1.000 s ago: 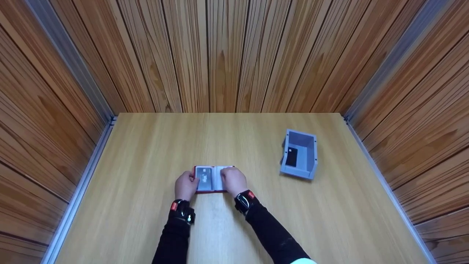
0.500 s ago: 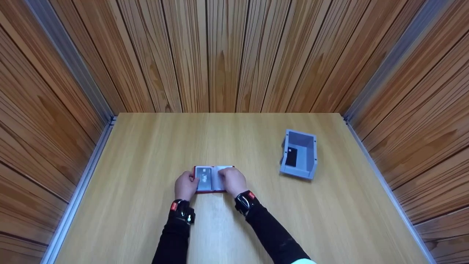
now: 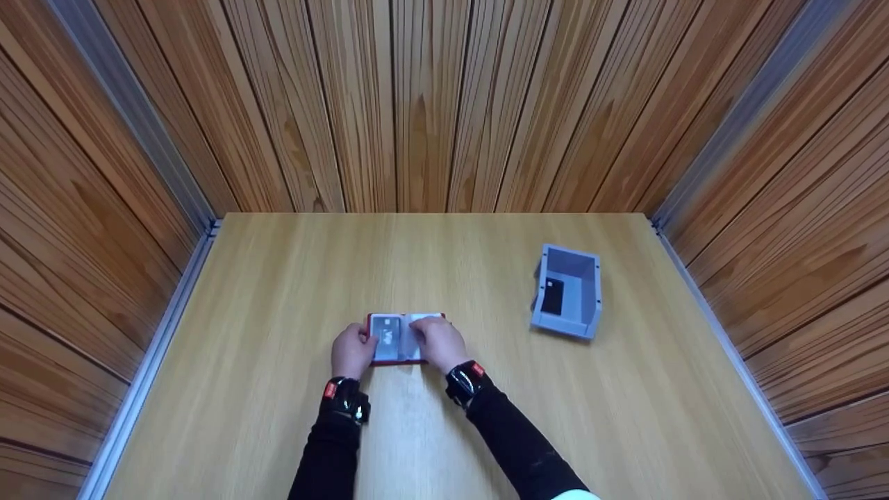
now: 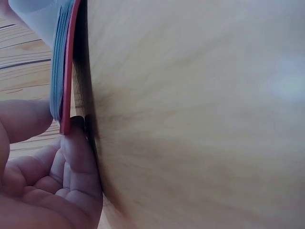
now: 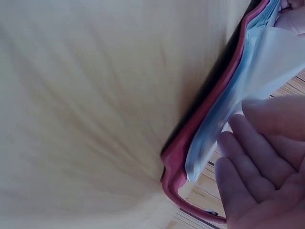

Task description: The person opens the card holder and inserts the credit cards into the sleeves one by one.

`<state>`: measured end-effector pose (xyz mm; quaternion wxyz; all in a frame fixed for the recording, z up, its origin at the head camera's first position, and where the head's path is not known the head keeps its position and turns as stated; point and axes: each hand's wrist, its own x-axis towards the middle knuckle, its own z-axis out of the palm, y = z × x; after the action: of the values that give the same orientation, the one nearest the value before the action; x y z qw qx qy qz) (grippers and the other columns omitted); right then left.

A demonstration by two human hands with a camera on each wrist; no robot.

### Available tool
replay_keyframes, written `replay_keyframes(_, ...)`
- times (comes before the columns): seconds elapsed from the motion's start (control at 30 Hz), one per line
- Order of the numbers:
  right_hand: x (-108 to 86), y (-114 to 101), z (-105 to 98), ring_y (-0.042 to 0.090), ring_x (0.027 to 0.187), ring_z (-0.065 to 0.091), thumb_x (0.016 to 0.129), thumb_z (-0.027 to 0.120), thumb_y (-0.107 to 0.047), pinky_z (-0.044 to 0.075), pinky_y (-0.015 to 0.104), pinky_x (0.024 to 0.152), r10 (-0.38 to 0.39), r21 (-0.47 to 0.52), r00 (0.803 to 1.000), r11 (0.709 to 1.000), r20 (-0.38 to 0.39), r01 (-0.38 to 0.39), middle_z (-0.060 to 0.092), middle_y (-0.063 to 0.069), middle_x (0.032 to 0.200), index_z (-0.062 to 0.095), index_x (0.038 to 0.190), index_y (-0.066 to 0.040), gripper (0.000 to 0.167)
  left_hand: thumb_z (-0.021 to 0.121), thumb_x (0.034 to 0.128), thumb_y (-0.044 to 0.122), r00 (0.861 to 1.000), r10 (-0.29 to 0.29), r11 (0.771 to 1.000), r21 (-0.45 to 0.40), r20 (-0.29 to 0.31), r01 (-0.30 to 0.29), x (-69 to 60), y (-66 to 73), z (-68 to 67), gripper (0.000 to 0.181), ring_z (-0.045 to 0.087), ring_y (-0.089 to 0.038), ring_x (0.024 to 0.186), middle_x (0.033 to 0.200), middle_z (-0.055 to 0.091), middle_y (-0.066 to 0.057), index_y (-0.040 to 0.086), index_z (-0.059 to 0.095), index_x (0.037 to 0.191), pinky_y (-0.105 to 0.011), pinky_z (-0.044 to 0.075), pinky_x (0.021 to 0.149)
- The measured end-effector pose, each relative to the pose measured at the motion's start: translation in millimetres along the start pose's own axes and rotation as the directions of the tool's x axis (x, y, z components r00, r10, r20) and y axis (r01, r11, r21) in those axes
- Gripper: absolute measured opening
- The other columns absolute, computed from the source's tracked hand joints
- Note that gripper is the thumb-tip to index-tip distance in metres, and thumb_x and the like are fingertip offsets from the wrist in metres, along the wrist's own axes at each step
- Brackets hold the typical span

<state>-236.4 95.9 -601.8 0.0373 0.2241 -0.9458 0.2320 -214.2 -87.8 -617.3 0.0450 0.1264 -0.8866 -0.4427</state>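
A: Please begin at the near side. How are the two hands?

B: Behind the black wristbands, the left hand [image 3: 351, 351] pinches the near left edge of a red card booklet [image 3: 405, 339], thumb above and finger below the cover. The right hand [image 3: 442, 344] is over the right half, its fingers bent at a raised clear page [image 5: 279, 59]. If it really pinches this page, I cannot tell.

A: And where is the booklet itself?

B: It is open in the middle of the near part of the tabletop [image 3: 278, 292]. In its left half I see a dark grey card [image 3: 387, 340] with white marks.

A: Which step is in hand, in your opinion?

B: I would say the turning of one page, or the opening of its pocket. The page stands up between the two halves.

A: What does the next move call for?

B: I think a light touch: the right fingers should guide only this one page, while the left hand holds the cover firmly. Such thin pages could stick together.

A: What is farther away?

B: To the far right, a grey-blue bin [image 3: 594, 285] with a black card [image 3: 553, 297] at its left side inside. Behind everything there is a plank wall [image 3: 444, 104].
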Motion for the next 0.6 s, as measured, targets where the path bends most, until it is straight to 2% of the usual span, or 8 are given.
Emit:
replay_keyframes(0.23, -1.5, 1.2, 0.4, 0.028, 0.107, 0.063, 0.08, 0.072, 0.004, 0.046, 0.037, 0.096, -0.091, 0.04, 0.996, 0.995, 0.013, 0.091, 0.07, 0.013, 0.11, 0.07, 0.113, 0.001, 0.034, 0.072, 0.0851, 0.006, 0.999, 0.038, 0.999, 0.009, -0.028, -0.038, -0.8, -1.1, -0.1, 0.025, 0.061, -0.032, 0.082, 0.085, 0.065, -0.015, -0.009, 0.064, 0.103, -0.045, 0.048, 0.077)
replay_keyframes(0.3, -1.5, 1.3, 0.8, 0.028, 0.108, 0.062, 0.076, 0.073, 0.004, 0.045, 0.037, 0.097, -0.092, 0.047, 0.995, 0.995, 0.024, 0.091, 0.069, 0.013, 0.111, 0.069, 0.115, 0.001, 0.039, 0.072, 0.085, 0.006, 0.999, 0.038, 0.999, 0.015, -0.03, -0.038, -0.6, -1.5, -0.3, 0.025, 0.061, -0.032, 0.083, 0.085, 0.065, -0.015, -0.009, 0.064, 0.104, -0.045, 0.048, 0.077)
replay_keyframes(0.47, -0.8, -0.3, 1.8, 0.029, 0.112, 0.06, 0.078, 0.077, -0.002, 0.043, 0.038, 0.1, -0.055, 0.042, 0.997, 0.998, 0.049, 0.053, 0.067, 0.013, 0.116, 0.067, 0.119, 0.0, 0.042, 0.071, 0.086, 0.007, 1.0, 0.017, 1.0, 0.011, -0.015, -0.017, -0.6, -1.3, -0.9, 0.024, 0.061, -0.031, 0.084, 0.086, 0.064, -0.014, -0.008, 0.064, 0.104, -0.045, 0.047, 0.078)
replay_keyframes(0.6, -0.7, -0.9, 2.1, 0.03, 0.112, 0.059, 0.08, 0.077, -0.005, 0.043, 0.039, 0.1, -0.038, 0.046, 0.999, 0.998, 0.018, 0.037, 0.066, 0.013, 0.116, 0.067, 0.119, -0.001, 0.041, 0.071, 0.0854, 0.006, 1.0, 0.023, 1.0, 0.007, -0.018, -0.023, -0.8, -1.1, -0.8, 0.021, 0.06, -0.03, 0.081, 0.083, 0.063, -0.012, -0.007, 0.064, 0.1, -0.044, 0.047, 0.076)
